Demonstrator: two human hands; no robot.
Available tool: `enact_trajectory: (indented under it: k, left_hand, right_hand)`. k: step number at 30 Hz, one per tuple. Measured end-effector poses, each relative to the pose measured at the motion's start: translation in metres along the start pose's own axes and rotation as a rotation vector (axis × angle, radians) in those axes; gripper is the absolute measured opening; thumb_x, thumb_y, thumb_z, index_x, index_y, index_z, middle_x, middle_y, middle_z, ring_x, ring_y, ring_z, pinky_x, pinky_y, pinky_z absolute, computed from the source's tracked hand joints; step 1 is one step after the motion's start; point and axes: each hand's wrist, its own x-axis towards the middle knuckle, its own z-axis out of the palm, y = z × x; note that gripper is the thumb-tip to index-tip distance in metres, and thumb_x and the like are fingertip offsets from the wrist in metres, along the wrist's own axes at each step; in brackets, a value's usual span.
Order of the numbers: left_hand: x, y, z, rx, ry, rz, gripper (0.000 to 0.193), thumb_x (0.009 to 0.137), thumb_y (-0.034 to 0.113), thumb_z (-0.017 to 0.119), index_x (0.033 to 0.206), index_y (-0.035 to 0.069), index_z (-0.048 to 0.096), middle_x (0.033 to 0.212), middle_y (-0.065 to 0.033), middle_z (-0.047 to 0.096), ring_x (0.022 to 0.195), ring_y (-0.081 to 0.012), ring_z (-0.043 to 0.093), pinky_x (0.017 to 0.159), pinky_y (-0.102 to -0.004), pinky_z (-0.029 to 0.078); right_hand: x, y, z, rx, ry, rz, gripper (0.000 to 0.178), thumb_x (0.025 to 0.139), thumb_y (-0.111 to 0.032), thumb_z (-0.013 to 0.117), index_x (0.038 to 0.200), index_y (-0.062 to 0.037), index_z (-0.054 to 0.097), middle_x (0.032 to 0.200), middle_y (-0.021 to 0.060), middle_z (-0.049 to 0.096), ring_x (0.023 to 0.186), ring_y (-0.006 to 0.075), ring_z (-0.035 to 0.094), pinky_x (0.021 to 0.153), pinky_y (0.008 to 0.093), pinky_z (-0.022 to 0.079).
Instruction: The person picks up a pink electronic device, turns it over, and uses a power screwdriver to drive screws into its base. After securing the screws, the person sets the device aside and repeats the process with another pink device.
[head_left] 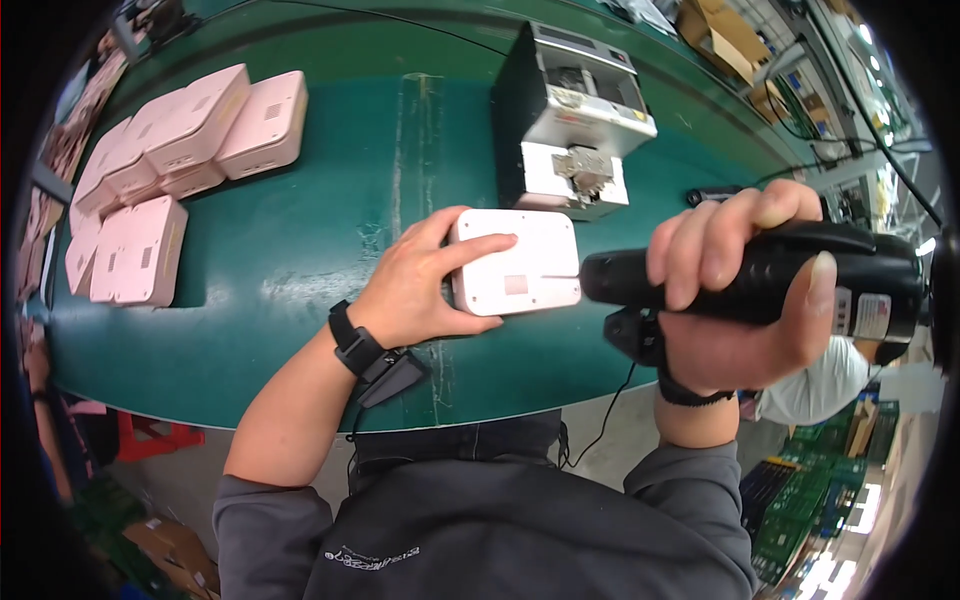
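Note:
My left hand point(405, 285) grips a pale pink plastic housing point(540, 252) by its left side. The housing lies flat on the green bench, with small holes near its corners and a rectangular patch on its upper face. One finger lies across the top and the thumb rests along the near edge. My right hand point(722, 350) is wrapped round a black electric screwdriver point(765, 265) held nearly level. Its narrow end points left at the housing's right edge; whether the tip touches cannot be made out. Both wrists wear black straps.
Beyond the housing stands a black and silver screw feeder point(585, 130). Several similar housings point(200, 115) are piled at the left of the green bench point(340, 130). A cardboard box point(725, 40) sits at the back right. A person point(815, 385) in a light top is at the right.

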Motion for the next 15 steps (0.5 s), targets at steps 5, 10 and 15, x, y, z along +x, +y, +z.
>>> enact_trajectory:
  k: [5, 10, 15]
  left_hand:
    - [0.003, -0.001, -0.001, 0.015, -0.032, -0.04, 0.076, 0.059, 0.028, 0.089, 0.13, 0.026, 0.063, 0.133, -0.017, 0.051, 0.115, -0.0363, 0.057, 0.098, -0.0441, 0.048]
    - [0.005, 0.003, 0.0, 0.012, -0.033, -0.034, 0.077, 0.057, 0.025, 0.089, 0.13, 0.025, 0.064, 0.132, -0.016, 0.052, 0.113, -0.0357, 0.058, 0.097, -0.0431, 0.05]
    - [0.005, 0.006, 0.001, 0.033, -0.033, -0.031, 0.078, 0.056, 0.022, 0.09, 0.129, 0.023, 0.064, 0.132, -0.0155, 0.052, 0.112, -0.0356, 0.059, 0.096, -0.0424, 0.051]
  right_hand:
    - [-0.01, 0.0, -0.042, -0.154, 0.087, 0.024, 0.035, 0.098, -0.04, 0.045, 0.106, -0.0067, 0.046, 0.07, 0.0052, 0.05, 0.049, 0.0158, 0.047, 0.054, 0.0339, 0.044]
    - [-0.019, 0.006, -0.056, -0.183, 0.138, 0.07, 0.032, 0.098, -0.038, 0.045, 0.105, -0.0073, 0.046, 0.069, 0.0052, 0.05, 0.049, 0.0158, 0.047, 0.055, 0.0344, 0.044]
    - [-0.023, 0.017, -0.056, -0.195, 0.146, 0.102, 0.03, 0.097, -0.037, 0.048, 0.105, -0.0083, 0.044, 0.068, 0.0052, 0.049, 0.049, 0.0155, 0.047, 0.055, 0.0344, 0.044]
